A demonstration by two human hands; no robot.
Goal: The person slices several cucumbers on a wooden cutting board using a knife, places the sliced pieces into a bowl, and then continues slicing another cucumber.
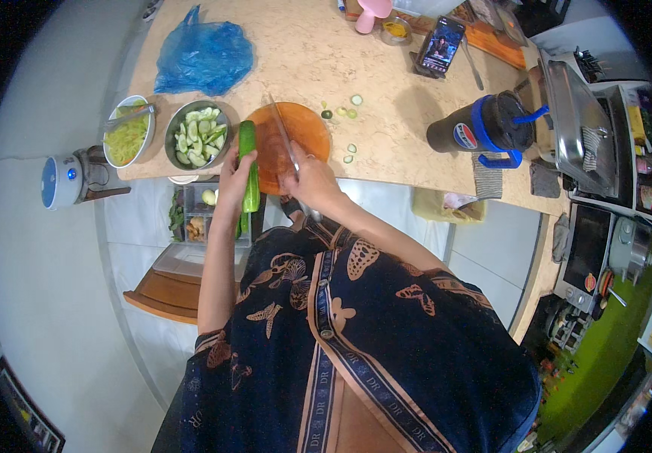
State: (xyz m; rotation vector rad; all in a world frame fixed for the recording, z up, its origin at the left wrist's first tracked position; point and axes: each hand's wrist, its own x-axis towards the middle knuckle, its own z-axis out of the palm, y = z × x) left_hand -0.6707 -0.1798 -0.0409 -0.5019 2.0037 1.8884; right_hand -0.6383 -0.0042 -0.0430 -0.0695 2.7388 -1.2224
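My left hand (236, 180) holds a long green cucumber (250, 187) upright in the picture, over the left edge of a round wooden cutting board (309, 127). My right hand (313, 178) is closed around the handle of a kitchen knife (283, 131), whose blade points away from me across the board. Left of the cucumber stands a metal bowl (170, 136) of cut cucumber pieces (198, 136). Further left, a white bowl (149, 141) holds pale green shreds (125, 141) and metal tongs (127, 118). Small cucumber slices (356, 100) and small green citrus pieces (327, 114) lie right of the board.
A blue plastic bag (204, 56) lies at the back left. A phone on a stand (442, 48), a small bowl of yellow food (396, 29) and a large black tumbler (462, 129) with a blue handle stand rightward. Below the counter edge is a divided clear container (194, 212) of produce.
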